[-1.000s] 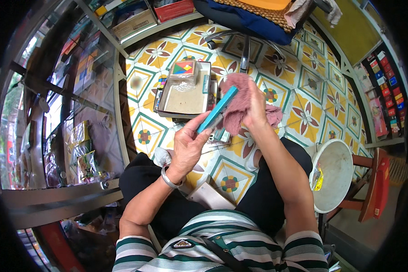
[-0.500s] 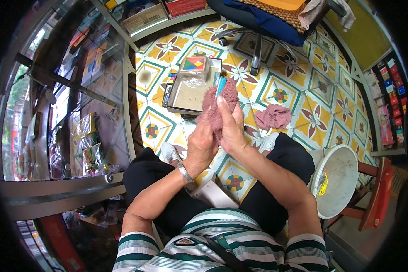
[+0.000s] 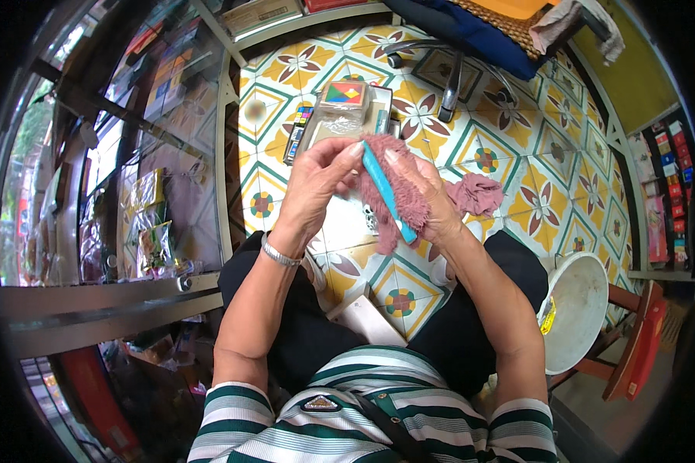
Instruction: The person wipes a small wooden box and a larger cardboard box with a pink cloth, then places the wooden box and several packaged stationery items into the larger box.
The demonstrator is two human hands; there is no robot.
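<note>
The left hand (image 3: 316, 181) pinches the upper end of a narrow blue item (image 3: 386, 191) between thumb and fingers; its rear fingers are partly out of sight. The right hand (image 3: 436, 202) is curled around a pink cloth (image 3: 405, 174), thumb on top, remaining fingers mostly hidden behind the fabric. The blue item slants between the hands, its lower end near the right palm, the cloth lying against it. Only a long, slim side is presented — its kind cannot be determined.

Beyond the hands, a shallow tray (image 3: 318, 133) stands partly covered from view by hands and cloth. A wrapped box (image 3: 346, 96) with a multicoloured top sits in it. A black-and-white object (image 3: 370, 219) below the cloth is too obscured to identify.

A second cloth (image 3: 479, 194) lies crumpled on the tiles (image 3: 533, 199), its left edge behind the right hand. The chair (image 3: 479, 35) is cut off by the upper edge — only its lower portion shows. A pale bucket (image 3: 583, 309) stands by the right knee.
</note>
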